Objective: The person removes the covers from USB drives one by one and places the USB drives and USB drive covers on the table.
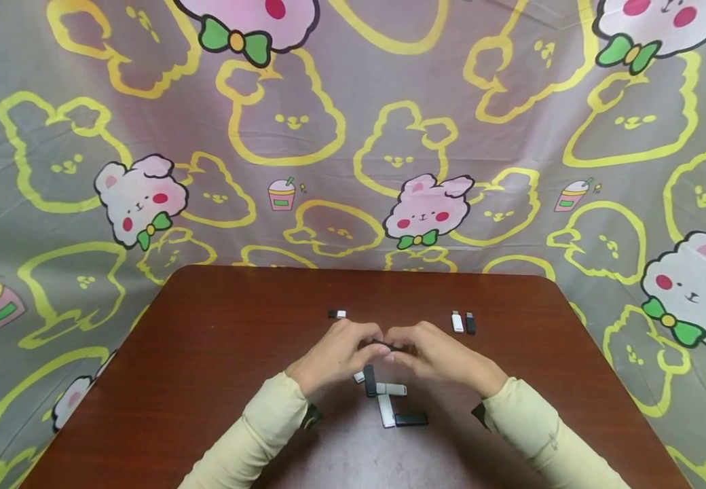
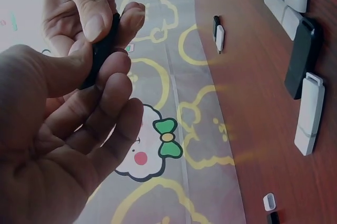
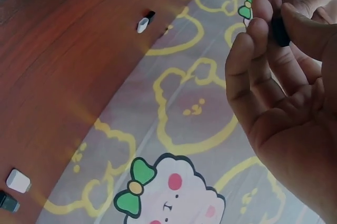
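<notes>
Both hands meet over the middle of the table around one black USB flash drive (image 2: 102, 52). My left hand (image 1: 341, 353) pinches one end of it between thumb and forefinger, its other fingers loosely bent. At the opposite end, the thumb and fingers of my right hand (image 1: 441, 353) grip it. Fingers cover much of the drive. Just below the hands in the head view lie several black and white flash drives, among them a black one (image 1: 370, 381), a white one (image 1: 386, 411) and another black one (image 1: 411, 420).
Beyond the left hand sit a small black cap (image 1: 331, 314) and a white cap (image 1: 341, 314). At the back right, a white drive (image 1: 457, 322) and a black drive (image 1: 470, 323) lie side by side, plugs bared. A patterned curtain (image 1: 328, 238) hangs behind the brown table (image 1: 206, 380).
</notes>
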### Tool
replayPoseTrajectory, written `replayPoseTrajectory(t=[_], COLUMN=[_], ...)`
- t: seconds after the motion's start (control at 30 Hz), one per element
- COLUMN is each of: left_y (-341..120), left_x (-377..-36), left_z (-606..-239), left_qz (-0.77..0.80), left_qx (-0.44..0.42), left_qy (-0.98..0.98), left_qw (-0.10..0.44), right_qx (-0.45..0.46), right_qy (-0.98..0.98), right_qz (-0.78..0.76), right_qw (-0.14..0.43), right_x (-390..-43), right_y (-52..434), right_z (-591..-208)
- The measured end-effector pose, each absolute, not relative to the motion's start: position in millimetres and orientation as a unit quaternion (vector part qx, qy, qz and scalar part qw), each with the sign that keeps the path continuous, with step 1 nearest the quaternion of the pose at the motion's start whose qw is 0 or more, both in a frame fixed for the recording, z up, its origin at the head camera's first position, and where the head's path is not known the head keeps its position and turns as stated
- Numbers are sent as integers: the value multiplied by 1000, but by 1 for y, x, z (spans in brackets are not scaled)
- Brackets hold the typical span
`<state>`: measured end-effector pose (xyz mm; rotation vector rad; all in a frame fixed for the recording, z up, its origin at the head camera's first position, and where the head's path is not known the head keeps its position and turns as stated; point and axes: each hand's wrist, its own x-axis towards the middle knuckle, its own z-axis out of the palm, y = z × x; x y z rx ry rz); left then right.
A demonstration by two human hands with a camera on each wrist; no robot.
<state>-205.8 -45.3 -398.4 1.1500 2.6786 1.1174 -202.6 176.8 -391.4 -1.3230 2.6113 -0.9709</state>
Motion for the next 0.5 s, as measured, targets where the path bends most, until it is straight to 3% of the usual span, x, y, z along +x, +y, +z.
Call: replayPoseTrajectory(t=[0.27, 0.5], left_y=[-52, -54], left_x=[-206, -207], left_z=[-397, -396], left_qz=[375, 381], left_qx=[365, 377], left_qy=[851, 843], left_qw=[44, 40], right_qx=[-459, -468], right_qy=[822, 817], right_qz=[-335, -335], right_qw=[29, 30], right_x=[-203, -206], right_y=[176, 177], right_z=[-396, -393])
